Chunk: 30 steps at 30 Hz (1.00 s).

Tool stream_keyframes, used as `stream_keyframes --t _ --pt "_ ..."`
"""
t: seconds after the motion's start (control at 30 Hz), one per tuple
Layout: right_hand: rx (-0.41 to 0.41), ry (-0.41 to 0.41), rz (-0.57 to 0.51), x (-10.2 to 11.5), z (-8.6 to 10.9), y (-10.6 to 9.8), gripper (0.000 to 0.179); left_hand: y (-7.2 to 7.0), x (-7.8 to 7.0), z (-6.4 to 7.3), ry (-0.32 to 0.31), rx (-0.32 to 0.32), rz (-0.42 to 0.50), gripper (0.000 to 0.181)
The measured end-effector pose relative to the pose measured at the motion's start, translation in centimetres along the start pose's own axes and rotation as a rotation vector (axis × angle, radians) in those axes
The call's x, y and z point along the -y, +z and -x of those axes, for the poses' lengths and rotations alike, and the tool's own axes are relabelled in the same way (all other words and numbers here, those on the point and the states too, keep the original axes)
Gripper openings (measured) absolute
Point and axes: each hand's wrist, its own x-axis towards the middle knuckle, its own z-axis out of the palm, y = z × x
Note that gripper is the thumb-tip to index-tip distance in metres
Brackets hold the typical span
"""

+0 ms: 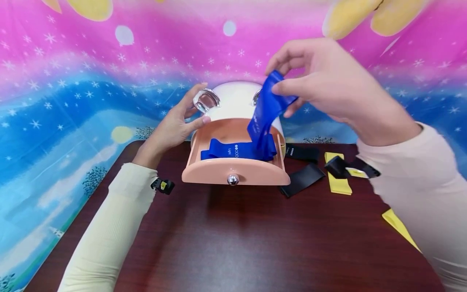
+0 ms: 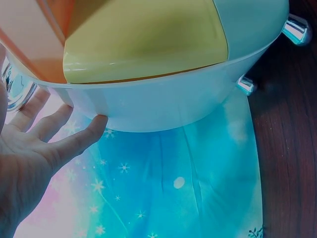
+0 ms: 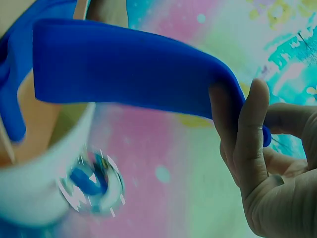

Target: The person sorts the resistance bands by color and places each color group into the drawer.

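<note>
My right hand pinches one end of a blue resistance band between thumb and fingers. That band hangs over the open peach drawer, its lower end among more blue band marked "Light" lying inside. In the right wrist view, the held blue band stretches as a wide strip from the fingers. My left hand grips the white rounded box beside its silver ear, thumb in front and fingers behind. In the left wrist view, fingertips of the left hand touch the box's white wall.
Two black bands lie right of the drawer on the dark wooden table. Farther right are a yellow band and another yellow band partly behind the right sleeve. A patterned cloth hangs behind.
</note>
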Motion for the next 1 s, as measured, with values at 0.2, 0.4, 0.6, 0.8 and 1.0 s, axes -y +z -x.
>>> stream_keyframes --t 0.2,0.4,0.6,0.8,1.0 --pt "0.034 0.013 -0.075 2.8 -0.6 3.1 0.025 0.0 0.0 0.1 -0.005 0.002 0.007 0.08" --pt "0.078 0.02 -0.161 4.0 -1.3 5.4 0.024 0.0 -0.1 0.0 -0.01 0.007 0.022 0.079" --pt "0.114 -0.009 -0.214 5.2 -2.0 6.9 0.021 -0.1 0.0 0.0 0.006 0.011 0.039 0.078" --pt "0.137 -0.005 -0.297 5.9 -2.9 8.3 0.018 -0.1 0.1 0.0 0.014 0.012 0.074 0.075" --pt "0.147 0.033 -0.323 5.3 -3.9 9.5 0.019 -0.2 0.1 0.1 0.0 0.012 0.061 0.07"
